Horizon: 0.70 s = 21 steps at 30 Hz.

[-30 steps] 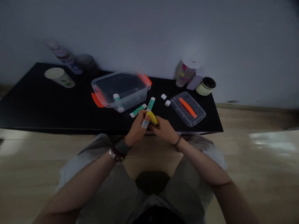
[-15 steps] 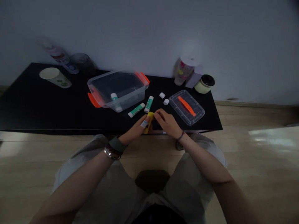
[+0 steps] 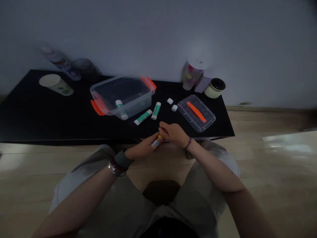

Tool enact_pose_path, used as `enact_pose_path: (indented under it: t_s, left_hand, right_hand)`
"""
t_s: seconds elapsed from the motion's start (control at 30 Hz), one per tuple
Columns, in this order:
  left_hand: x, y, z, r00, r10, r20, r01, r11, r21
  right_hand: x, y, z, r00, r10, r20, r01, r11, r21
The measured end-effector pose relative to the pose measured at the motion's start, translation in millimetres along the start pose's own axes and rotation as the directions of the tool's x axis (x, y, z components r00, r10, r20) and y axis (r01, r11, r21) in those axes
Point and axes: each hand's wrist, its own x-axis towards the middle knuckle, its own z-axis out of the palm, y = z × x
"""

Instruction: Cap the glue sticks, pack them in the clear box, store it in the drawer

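My left hand (image 3: pixel 146 145) is closed around a yellow glue stick (image 3: pixel 159 136), held low at the table's front edge. Only a bit of yellow shows between my hands. A small white-and-blue patch (image 3: pixel 155 144) sits by the left thumb; whether it is a label or a wrap I cannot tell. My right hand (image 3: pixel 173 133) has its fingers closed over the stick's upper end, hiding it. Just beyond lie two green-and-white glue sticks, one slanted (image 3: pixel 143 117) and one steeper (image 3: pixel 156 110). Two small white caps (image 3: pixel 170 101) (image 3: pixel 174 108) rest to their right.
A clear box (image 3: pixel 138 107) with orange latches holds another green glue stick (image 3: pixel 121 109). Its clear lid (image 3: pixel 196 113), with orange handle, lies right. Behind stand a paper cup (image 3: pixel 56 84), a bottle (image 3: pixel 59 62), a dark jar (image 3: pixel 85 69), a patterned cup (image 3: pixel 193 76) and a lidded pot (image 3: pixel 214 88).
Both hands have come down slightly toward me with the yellow glue stick. My right fingers have closed over its top, so less yellow shows. The view has shifted a little.
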Motion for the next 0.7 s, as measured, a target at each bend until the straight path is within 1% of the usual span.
enact_pose_path:
  t_s: [0.1,0.17,0.27,0.3,0.37,0.43,0.5,0.53,0.6,0.7]
  left_hand:
    - [0.3,2.5,0.7,0.997,0.028,-0.070,-0.014,0.982,0.186]
    - [2.2,2.5,0.8,0.994,0.043,-0.100,-0.008,0.946,0.326]
    - [5.7,-0.7,1.0,0.986,0.057,-0.157,0.034,0.852,0.523]
    - [6.7,-2.0,0.9,0.983,0.056,-0.175,0.056,0.817,0.574]
    - [7.9,-4.3,-0.6,0.978,0.057,-0.200,0.086,0.763,0.641]
    - [8.1,-5.4,-4.5,0.973,0.085,-0.213,0.077,0.755,0.651]
    - [7.4,-4.4,-11.0,0.957,0.152,-0.249,0.035,0.787,0.616]
    - [6.9,-2.7,-15.3,0.940,0.191,-0.284,0.010,0.813,0.582]
    - [5.4,4.0,-26.6,0.888,0.251,-0.386,-0.030,0.868,0.496]
    - [4.6,21.7,-52.9,0.784,0.289,-0.549,-0.048,0.911,0.409]
  right_hand:
    - [1.2,-5.4,0.6,0.998,0.059,-0.004,-0.059,0.997,-0.049]
    - [2.7,-9.0,2.2,0.991,0.132,-0.024,-0.134,0.989,-0.057]
    - [5.7,-11.4,6.5,0.965,0.255,-0.059,-0.257,0.966,-0.036]
    - [6.5,-11.0,8.0,0.958,0.278,-0.065,-0.279,0.960,-0.015]
    - [7.1,-8.6,10.2,0.959,0.272,-0.073,-0.268,0.962,0.057]
    - [5.6,-5.2,10.1,0.965,0.243,-0.093,-0.228,0.962,0.147]
    - [2.6,-1.9,7.0,0.963,0.239,-0.122,-0.212,0.957,0.199]
    - [0.9,-0.5,4.4,0.960,0.247,-0.131,-0.218,0.954,0.204]
    - [-2.2,1.7,-1.6,0.954,0.273,-0.125,-0.249,0.952,0.179]
    - [-5.0,3.1,-9.1,0.951,0.302,-0.062,-0.295,0.950,0.102]
